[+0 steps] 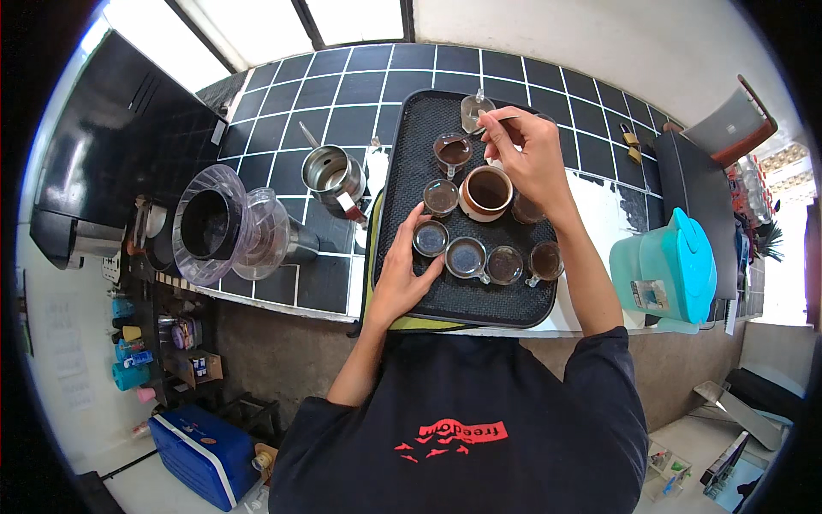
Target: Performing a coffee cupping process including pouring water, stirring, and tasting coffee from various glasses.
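My right hand (533,152) is closed in a pinch on a thin metal spoon (476,133), whose lower end reaches a small glass cup of dark brown liquid (452,151). My left hand (401,276) has its thumb and fingers around a small glass cup (431,237) at the tray's left side. Between my hands stands a brown and white mug (486,192) with dark contents. Several more small glass cups, among them a handled one (466,257), surround the mug. An almost clear glass cup (473,111) stands at the far end of the black tray (419,300).
Left of the tray stand a steel pitcher (332,175) with a handle sticking out and clear plastic funnel-shaped drippers (257,236). To the right are a turquoise water jug (676,270) and a brass padlock (631,143). The counter has black tiles (364,87).
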Demonstrator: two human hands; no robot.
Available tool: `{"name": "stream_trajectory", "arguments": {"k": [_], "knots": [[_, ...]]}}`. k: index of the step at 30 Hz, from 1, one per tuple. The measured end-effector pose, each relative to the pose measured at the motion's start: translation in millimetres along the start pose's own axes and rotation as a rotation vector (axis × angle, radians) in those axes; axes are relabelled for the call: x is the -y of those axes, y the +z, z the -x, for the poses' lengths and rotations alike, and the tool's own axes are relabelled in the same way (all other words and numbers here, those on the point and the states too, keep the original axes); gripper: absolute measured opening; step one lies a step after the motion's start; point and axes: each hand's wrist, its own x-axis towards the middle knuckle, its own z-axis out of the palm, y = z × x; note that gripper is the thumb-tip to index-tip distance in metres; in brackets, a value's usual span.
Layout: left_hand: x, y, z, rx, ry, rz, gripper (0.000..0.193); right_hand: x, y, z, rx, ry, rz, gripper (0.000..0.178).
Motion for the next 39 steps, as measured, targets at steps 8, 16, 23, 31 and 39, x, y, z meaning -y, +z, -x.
{"name": "stream_trajectory", "arguments": {"k": [8, 16, 23, 31, 39], "knots": [[0.5, 0.5, -0.3, 0.003, 0.002, 0.004, 0.081, -3.7, 1.7, 0.6, 0.0, 0.014, 0.014, 0.017], [-0.3, 0.4, 0.2, 0.002, -0.022, 0.02, 0.084, -7.0, 2.1, 1.1, -0.007, -0.008, 0.016, 0.023], [-0.3, 0.0, -0.1, 0.005, -0.024, 0.023, 0.084, -1.1, -3.0, 4.1, -0.023, -0.004, -0.01, 0.021], [2.6, 0.9, 0.0, 0.0, -0.014, -0.003, 0.085, 10.2, -11.7, 6.4, -0.112, -0.035, -0.07, 0.017], [-0.3, 0.7, 0.0, -0.007, -0.002, -0.01, 0.085, 30.3, -24.6, 12.2, -0.202, -0.085, -0.119, 0.017]]}}
